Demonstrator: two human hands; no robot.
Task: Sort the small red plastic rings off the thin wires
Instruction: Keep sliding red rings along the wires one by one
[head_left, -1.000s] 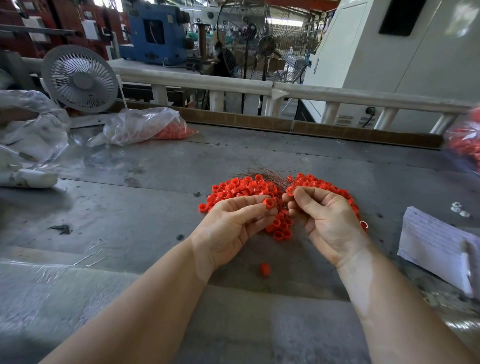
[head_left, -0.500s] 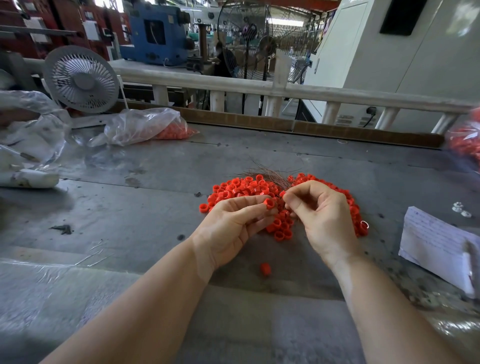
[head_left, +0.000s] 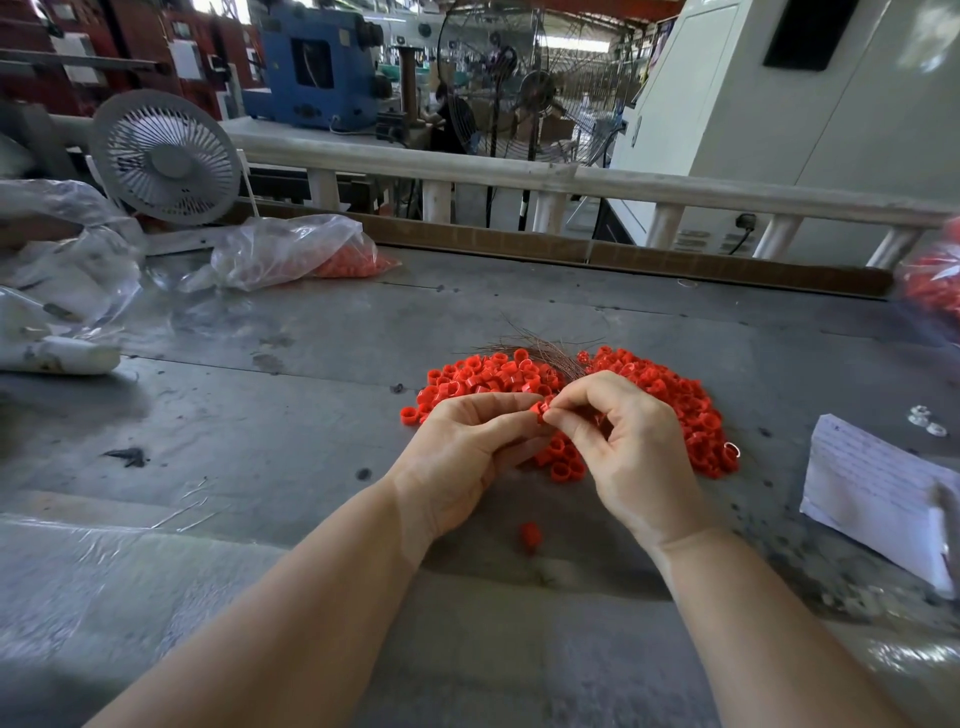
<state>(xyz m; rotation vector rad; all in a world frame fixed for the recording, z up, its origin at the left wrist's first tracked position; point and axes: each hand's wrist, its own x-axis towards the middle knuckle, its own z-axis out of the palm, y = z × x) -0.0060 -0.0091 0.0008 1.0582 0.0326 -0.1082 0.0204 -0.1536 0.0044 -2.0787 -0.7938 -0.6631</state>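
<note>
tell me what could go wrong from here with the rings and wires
The ring pinched between the left hand and right hand could slip and roll away, like the stray ring lying apart. The thin wires lie tangled against the ring pile, so pulling one may scatter rings.
</note>
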